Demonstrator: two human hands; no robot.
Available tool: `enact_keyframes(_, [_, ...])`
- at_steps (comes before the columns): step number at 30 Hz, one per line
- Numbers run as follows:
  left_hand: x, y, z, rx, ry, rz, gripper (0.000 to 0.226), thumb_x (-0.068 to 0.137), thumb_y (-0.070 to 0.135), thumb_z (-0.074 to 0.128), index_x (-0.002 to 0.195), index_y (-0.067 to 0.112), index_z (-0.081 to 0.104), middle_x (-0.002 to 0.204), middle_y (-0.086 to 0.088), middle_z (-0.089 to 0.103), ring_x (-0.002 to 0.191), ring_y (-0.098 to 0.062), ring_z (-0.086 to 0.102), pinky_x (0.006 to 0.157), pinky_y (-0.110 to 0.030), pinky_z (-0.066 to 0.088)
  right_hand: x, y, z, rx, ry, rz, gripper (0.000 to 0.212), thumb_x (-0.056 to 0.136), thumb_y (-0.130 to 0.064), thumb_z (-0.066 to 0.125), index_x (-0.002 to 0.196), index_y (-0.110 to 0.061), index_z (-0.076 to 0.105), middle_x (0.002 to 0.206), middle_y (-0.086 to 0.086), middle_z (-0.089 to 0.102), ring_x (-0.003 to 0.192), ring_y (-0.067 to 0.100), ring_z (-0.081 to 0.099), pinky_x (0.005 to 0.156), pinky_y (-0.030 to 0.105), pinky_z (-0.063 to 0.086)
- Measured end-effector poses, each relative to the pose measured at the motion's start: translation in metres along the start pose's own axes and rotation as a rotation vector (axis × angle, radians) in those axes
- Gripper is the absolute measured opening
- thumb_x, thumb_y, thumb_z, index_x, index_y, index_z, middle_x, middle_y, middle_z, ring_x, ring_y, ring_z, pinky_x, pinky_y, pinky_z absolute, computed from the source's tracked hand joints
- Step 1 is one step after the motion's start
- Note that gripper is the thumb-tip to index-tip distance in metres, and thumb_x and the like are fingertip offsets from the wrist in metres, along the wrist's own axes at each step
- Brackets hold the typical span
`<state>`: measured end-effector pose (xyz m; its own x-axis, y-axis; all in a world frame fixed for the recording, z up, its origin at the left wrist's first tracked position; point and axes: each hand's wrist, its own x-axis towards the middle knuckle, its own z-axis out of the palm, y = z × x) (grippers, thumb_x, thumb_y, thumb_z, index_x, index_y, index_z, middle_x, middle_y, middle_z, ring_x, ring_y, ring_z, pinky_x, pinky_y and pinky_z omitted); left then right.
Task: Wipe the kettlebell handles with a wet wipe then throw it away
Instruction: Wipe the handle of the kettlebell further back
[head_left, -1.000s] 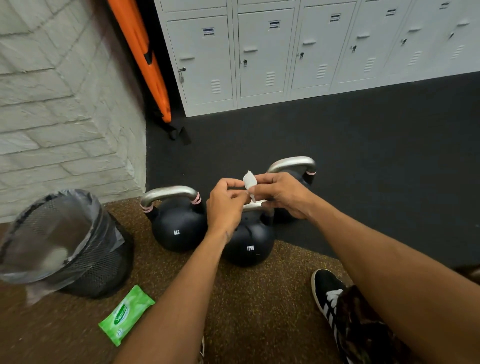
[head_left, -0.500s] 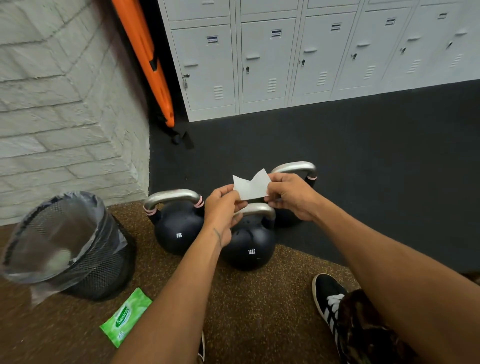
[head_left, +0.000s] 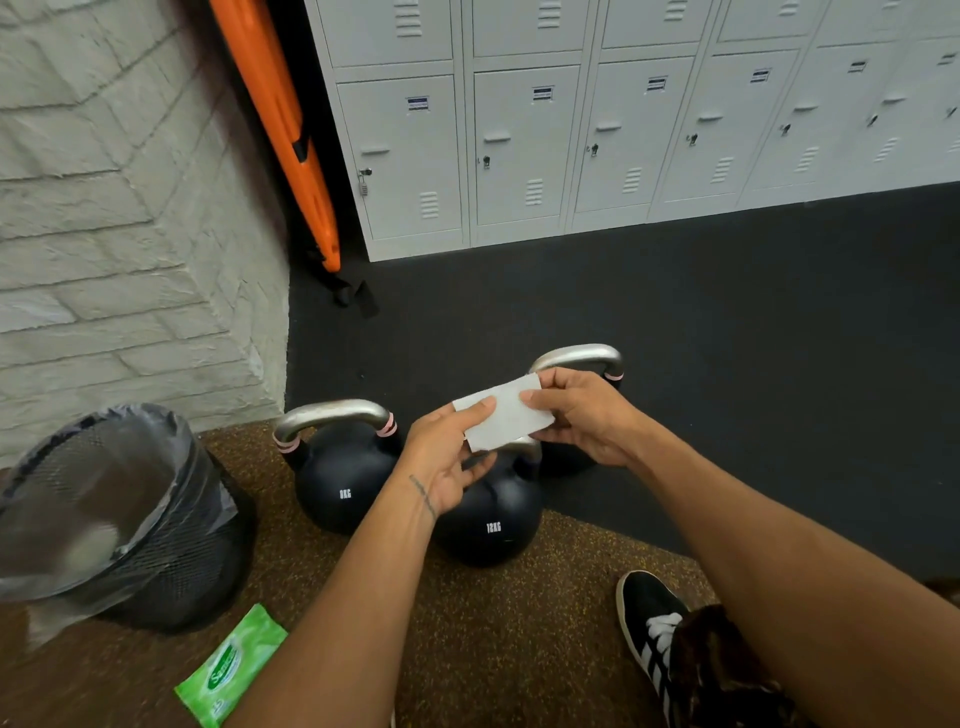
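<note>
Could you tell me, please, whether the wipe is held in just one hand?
No, the left hand and the right hand each pinch one end of the wipe, which is spread flat between them.

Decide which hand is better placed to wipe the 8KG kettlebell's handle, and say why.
Probably left. The left hand pinches the wipe and sits beside the 8KG handle; the right hand, also pinching it, lies farther off, by the rear kettlebell.

A brushed metal handle (head_left: 332, 413) tops the matt black 8KG kettlebell (head_left: 343, 488); the wet wipe (head_left: 506, 418) looks matt and cloth-like. A glossy clear plastic liner (head_left: 104, 467) sits in the black wire-mesh bin (head_left: 176, 566), near a shiny green plastic wipes pack (head_left: 228, 670) on grainy speckled rubber flooring (head_left: 493, 649).
</note>
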<state>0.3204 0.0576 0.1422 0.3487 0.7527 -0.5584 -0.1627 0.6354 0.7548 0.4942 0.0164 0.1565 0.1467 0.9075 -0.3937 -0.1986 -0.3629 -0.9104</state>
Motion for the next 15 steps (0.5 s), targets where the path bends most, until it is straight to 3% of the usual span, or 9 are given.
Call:
enact_keyframes(7, [0.027,-0.001,-0.002,0.071,0.024,0.079,0.014,0.089,0.017,0.073,0.102,0.018,0.074,0.092,0.001,0.078,0.083,-0.010,0.071,0.060,-0.024,0.053,0.015,0.007,-0.014,0.061,0.097,-0.038,0.016,0.091,-0.003,0.065,0.106,-0.007,0.061,0.108,0.014,0.071,0.099,0.022,0.070,0.071,0.030,0.059])
enact_keyframes(10, [0.042,0.000,0.001,0.140,0.008,0.061,0.009,0.093,0.019,0.069,0.101,0.019,0.072,0.100,-0.004,0.078,0.090,-0.015,0.071,0.059,-0.026,0.055,0.026,0.010,-0.018,0.056,0.140,-0.074,0.021,0.090,-0.001,0.066,0.107,-0.009,0.056,0.112,0.017,0.069,0.105,0.027,0.069,0.083,0.040,0.060])
enact_keyframes(12, [0.052,0.000,0.005,0.137,0.007,0.055,0.009,0.096,0.019,0.065,0.104,0.016,0.068,0.104,-0.007,0.076,0.095,-0.018,0.071,0.061,-0.030,0.057,0.033,0.010,-0.020,0.063,0.151,-0.094,0.021,0.090,0.001,0.065,0.099,-0.013,0.052,0.103,0.013,0.068,0.106,0.028,0.068,0.090,0.046,0.058])
enact_keyframes(15, [0.065,0.001,0.010,0.082,0.015,0.048,0.008,0.096,0.016,0.065,0.103,0.016,0.064,0.105,-0.009,0.073,0.095,-0.022,0.071,0.066,-0.036,0.059,0.042,0.010,-0.025,0.044,0.142,-0.136,0.024,0.091,0.004,0.062,0.087,-0.016,0.048,0.098,0.007,0.065,0.100,0.023,0.068,0.078,0.038,0.059])
